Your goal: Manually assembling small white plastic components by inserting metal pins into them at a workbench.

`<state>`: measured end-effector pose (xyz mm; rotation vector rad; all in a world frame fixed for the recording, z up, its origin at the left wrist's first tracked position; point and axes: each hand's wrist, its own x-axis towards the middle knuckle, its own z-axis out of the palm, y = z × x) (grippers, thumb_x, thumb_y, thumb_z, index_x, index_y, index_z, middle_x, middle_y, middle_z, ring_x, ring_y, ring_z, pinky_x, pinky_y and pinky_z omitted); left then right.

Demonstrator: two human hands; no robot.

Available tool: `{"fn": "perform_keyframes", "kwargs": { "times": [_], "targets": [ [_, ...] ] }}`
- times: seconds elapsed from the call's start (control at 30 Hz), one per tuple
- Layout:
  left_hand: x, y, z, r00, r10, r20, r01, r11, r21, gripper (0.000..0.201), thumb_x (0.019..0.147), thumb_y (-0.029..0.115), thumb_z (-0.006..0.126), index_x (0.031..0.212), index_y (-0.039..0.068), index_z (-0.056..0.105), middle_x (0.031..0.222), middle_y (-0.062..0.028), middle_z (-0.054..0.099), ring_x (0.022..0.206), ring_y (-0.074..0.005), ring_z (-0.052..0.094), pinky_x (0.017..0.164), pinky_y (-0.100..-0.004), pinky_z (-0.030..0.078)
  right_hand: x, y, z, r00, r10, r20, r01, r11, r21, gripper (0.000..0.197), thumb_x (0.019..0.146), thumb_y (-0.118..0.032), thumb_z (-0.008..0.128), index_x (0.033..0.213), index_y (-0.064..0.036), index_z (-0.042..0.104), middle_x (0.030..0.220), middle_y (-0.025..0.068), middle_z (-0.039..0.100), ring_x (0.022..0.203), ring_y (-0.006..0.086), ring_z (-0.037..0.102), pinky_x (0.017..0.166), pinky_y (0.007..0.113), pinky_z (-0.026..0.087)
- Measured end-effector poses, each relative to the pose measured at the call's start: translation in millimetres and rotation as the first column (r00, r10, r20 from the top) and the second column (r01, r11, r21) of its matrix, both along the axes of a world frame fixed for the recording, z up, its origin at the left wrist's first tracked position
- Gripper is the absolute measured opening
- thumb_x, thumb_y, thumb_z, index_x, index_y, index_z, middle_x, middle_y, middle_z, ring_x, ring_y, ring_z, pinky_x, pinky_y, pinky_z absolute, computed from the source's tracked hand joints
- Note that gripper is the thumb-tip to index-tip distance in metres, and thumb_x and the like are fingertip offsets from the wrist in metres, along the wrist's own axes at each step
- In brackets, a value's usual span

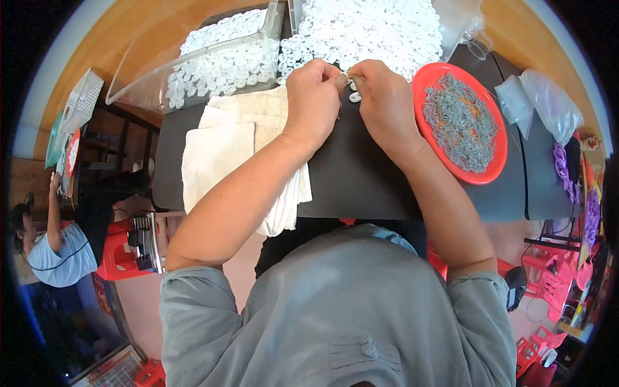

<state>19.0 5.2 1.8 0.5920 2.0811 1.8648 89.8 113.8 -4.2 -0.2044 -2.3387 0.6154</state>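
Note:
My left hand (316,90) and my right hand (385,93) meet above the dark table, fingers closed in a pinch. Between their fingertips shows a bit of a small white piece (345,73), mostly hidden. Just below it, loose white oval pieces (354,97) with holes lie on the table. Past my hands spreads a large heap of the same white ovals (367,32). Close to my right hand rests a red plate (422,122) filled with small, thin grey metal-looking parts (461,122). Folded cream cloths (219,155) lie under and beside my left forearm.
A clear plastic bin (187,58) on its side spills more white ovals at the left. Clear plastic bags (551,103) and purple cord (564,171) are at the right edge. Another person (61,251) works at the far left. Pink chairs (548,280) stand at right.

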Motion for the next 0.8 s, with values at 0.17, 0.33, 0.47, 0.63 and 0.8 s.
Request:
{"fn": "perform_keyframes", "kwargs": {
  "times": [0.17, 0.33, 0.47, 0.63, 0.8],
  "targets": [
    [-2.8, 2.1, -8.4, 0.998, 0.012, -0.065, -0.012, 1.0, -0.003, 0.012, 0.084, 0.004, 0.062, 0.074, -0.001, 0.057, 0.062, -0.0051, 0.056, 0.052, -0.0119, 0.05, 0.047, -0.0279, 0.04, 0.0, -2.8, 1.2, 0.997, -0.05, 0.065, 0.049, 0.999, 0.02, 0.005, 0.086, -0.006, 0.06, 0.09, -0.0041, 0.062, 0.08, 0.016, 0.064, 0.072, 0.0341, 0.063, 0.063, 0.042, 0.048],
    [-1.5, 3.8, -9.7, 0.995, 0.038, -0.087, -0.038, 0.999, 0.007, 0.01, 0.08, 0.002, 0.063, 0.072, -0.003, 0.058, 0.061, -0.0085, 0.058, 0.058, -0.0155, 0.052, 0.056, -0.0322, 0.043, -1.4, -5.4, -0.2, 0.997, -0.06, 0.054, 0.061, 0.998, -0.022, 0.004, 0.085, -0.005, 0.06, 0.087, -0.0028, 0.062, 0.075, 0.0167, 0.063, 0.07, 0.0339, 0.063, 0.062, 0.042, 0.047],
    [-1.3, 3.5, -11.6, 0.992, 0.068, -0.108, -0.067, 0.998, 0.015, 0.01, 0.079, 0.002, 0.063, 0.072, -0.003, 0.058, 0.062, -0.0097, 0.059, 0.058, -0.0167, 0.053, 0.057, -0.0325, 0.044, -4.3, -8.5, -2.1, 0.999, -0.047, 0.0, 0.047, 0.995, -0.09, 0.003, 0.084, -0.004, 0.06, 0.085, -0.0015, 0.062, 0.07, 0.0168, 0.062, 0.066, 0.0327, 0.062, 0.06, 0.04, 0.047],
    [-3.0, 4.6, -14.1, 0.976, 0.059, -0.21, -0.066, 0.997, -0.031, 0.012, 0.086, 0.003, 0.062, 0.076, -0.001, 0.058, 0.062, -0.0032, 0.056, 0.05, -0.0085, 0.05, 0.044, -0.0246, 0.041, -5.0, -8.7, -4.4, 0.999, -0.034, -0.031, 0.031, 0.994, -0.106, 0.004, 0.084, -0.003, 0.059, 0.085, -0.0005, 0.062, 0.068, 0.0167, 0.062, 0.062, 0.0296, 0.062, 0.058, 0.038, 0.046],
    [-0.7, 5.8, -12.2, 0.983, 0.069, -0.168, -0.077, 0.996, -0.038, 0.011, 0.085, 0.002, 0.061, 0.075, -0.002, 0.058, 0.064, -0.0034, 0.058, 0.051, -0.0094, 0.051, 0.044, -0.0247, 0.041, -4.4, -13.0, -5.8, 0.999, -0.044, -0.02, 0.041, 0.991, -0.129, 0.006, 0.085, -0.003, 0.059, 0.087, 0.001, 0.063, 0.067, 0.0152, 0.062, 0.059, 0.023, 0.059, 0.057, 0.035, 0.046]
  ]
}}
